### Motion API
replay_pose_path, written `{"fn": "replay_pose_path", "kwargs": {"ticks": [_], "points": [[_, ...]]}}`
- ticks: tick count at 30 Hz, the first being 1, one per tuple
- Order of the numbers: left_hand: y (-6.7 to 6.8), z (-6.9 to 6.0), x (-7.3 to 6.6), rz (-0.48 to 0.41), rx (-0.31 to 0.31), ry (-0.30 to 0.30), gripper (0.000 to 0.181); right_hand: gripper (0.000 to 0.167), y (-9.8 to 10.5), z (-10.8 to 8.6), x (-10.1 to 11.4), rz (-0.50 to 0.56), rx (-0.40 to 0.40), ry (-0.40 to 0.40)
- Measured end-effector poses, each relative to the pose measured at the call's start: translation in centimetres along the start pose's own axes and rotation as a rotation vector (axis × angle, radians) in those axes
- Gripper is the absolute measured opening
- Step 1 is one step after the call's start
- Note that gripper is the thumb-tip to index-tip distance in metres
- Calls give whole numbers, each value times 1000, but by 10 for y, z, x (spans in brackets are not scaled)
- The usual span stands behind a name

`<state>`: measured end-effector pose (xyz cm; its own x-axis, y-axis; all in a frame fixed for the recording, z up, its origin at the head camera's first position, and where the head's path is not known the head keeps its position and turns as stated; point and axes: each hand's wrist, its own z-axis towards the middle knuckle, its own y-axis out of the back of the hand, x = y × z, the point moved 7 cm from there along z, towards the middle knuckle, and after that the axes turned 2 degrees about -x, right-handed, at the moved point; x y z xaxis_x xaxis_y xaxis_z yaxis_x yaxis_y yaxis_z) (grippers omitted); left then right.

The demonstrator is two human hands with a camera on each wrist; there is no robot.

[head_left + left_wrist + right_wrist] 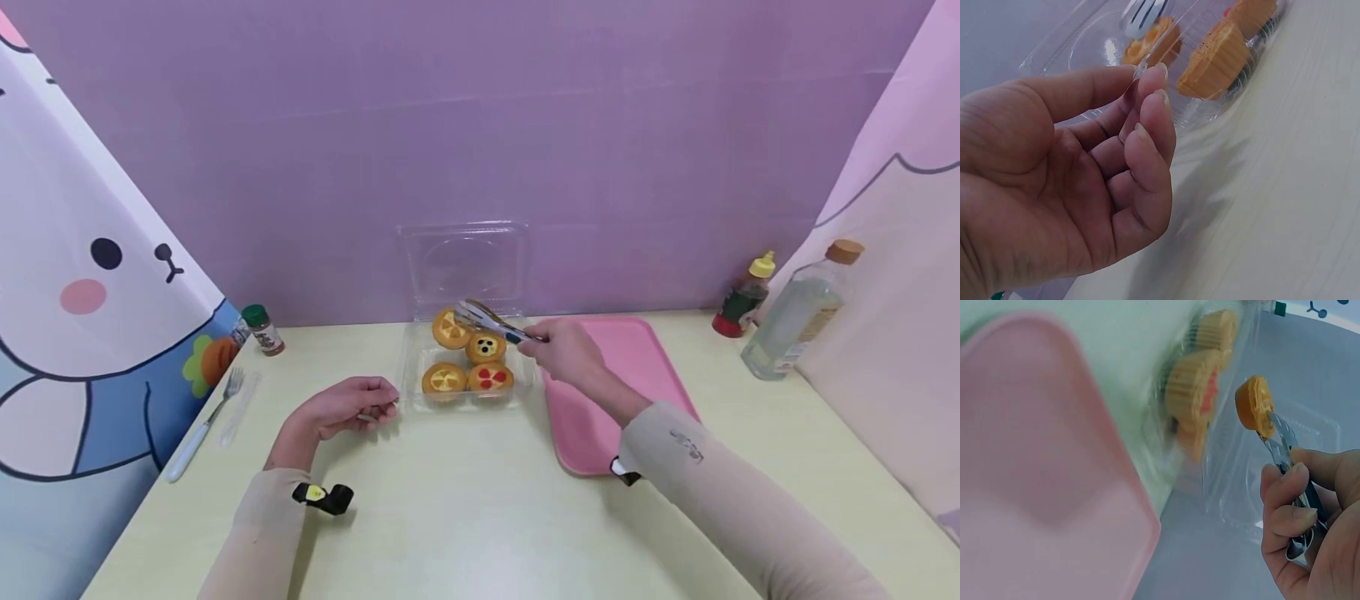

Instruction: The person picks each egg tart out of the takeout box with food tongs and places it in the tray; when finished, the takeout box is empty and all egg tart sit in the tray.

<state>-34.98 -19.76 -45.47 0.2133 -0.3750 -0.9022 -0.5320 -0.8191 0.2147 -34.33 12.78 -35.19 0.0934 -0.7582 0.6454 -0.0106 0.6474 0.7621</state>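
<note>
My left hand (348, 406) pinches the near left edge of a clear plastic clamshell box (1204, 119) between thumb and fingertips. With my right hand (567, 352) I grip metal tongs (487, 319). In the right wrist view the tongs' tips hold an orange-yellow egg tart (1252, 403), raised above the box. Three more tarts sit in the box: one with a yellow wedge pattern (444, 379), one with red pieces (491, 378), and one with dark round bits (486, 347). The box's lid (465, 262) stands up behind them.
A pink tray (622, 375) lies right of the box, under my right forearm. A sauce bottle (742, 300) and a large clear bottle (798, 317) stand far right. At left are a spice jar (264, 332), a fork (206, 423) and a clear plastic utensil (240, 408).
</note>
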Motion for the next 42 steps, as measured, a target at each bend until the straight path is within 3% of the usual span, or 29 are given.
{"fn": "replay_pose_path", "kwargs": {"ticks": [4,10,25,33,42], "points": [[1,1,-2,11,4,-6,37,28,16,-8,-7,38,-3,-5],[1,0,-2,18,10,-17,38,35,38,-19,-26,110,-13,-47],[0,1,-1,19,9,-16,35,38,91,-43,-70,64,-42,-104],[0,0,-2,18,9,-16,35,37,100,-48,-94,-1,-47,-117],[0,0,-2,18,10,-15,35,42,101,-49,-115,15,-38,-167]]}}
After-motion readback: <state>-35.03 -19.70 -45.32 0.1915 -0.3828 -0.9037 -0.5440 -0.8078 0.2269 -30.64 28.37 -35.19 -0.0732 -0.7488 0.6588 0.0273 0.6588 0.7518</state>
